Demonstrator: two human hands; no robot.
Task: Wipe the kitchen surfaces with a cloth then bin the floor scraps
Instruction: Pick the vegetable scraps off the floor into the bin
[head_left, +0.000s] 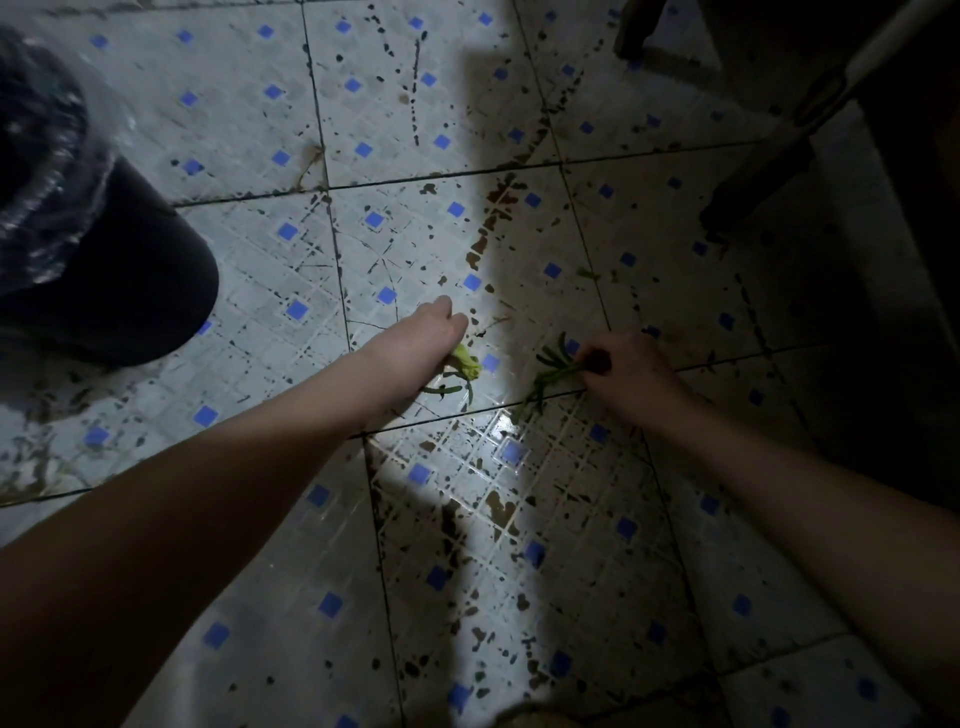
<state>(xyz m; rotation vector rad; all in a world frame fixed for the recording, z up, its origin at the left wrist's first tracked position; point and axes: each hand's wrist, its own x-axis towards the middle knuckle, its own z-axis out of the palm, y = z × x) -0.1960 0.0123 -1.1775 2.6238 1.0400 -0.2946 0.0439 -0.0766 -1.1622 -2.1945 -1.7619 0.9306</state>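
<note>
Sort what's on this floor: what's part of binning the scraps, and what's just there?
Job: yellow-green scrap in left hand; green stems in right hand; loose green bit; lined bin.
Just there: dark furniture leg; brown floor stains.

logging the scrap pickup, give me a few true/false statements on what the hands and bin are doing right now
1. The right hand grips green stems low over the floor. True.
2. The bin stands to the right of both hands. False: it stands to their left, lined with clear plastic.
3. The left hand holds a yellow-green scrap. True.
4. The floor tiles are plain and spotless. False: they have blue squares and many dark stains.
</note>
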